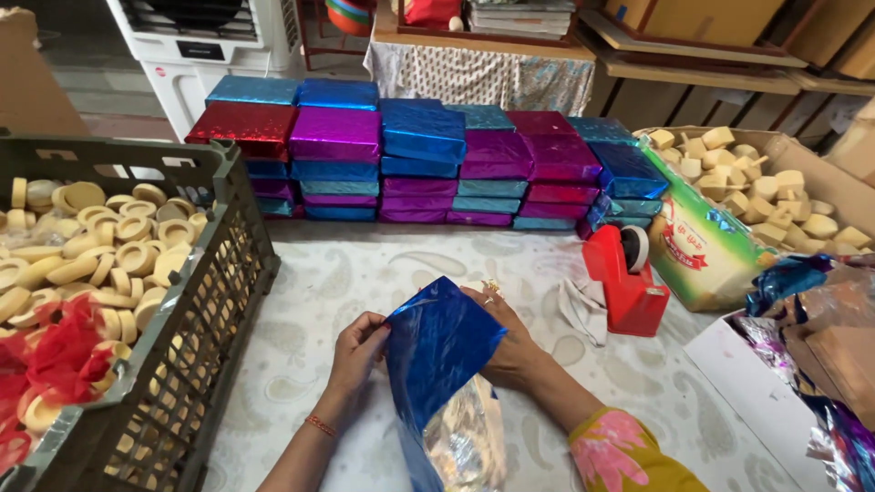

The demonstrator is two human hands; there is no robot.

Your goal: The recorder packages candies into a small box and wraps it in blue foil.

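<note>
both hands (pixel 428 351) — blue foil sheet (pixel 439 351), gripped

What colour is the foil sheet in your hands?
Shiny blue foil sheet, silver on its underside, held by left hand and right hand; head view.

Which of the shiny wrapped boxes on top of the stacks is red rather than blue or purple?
The red box at the far left end, next to the grey crate; its neighbours are blue and purple.

Left hand (pixel 357 351) and right hand (pixel 510 342) hold blue foil sheet (pixel 436 351) over patterned tablecloth (pixel 365 273).
</note>
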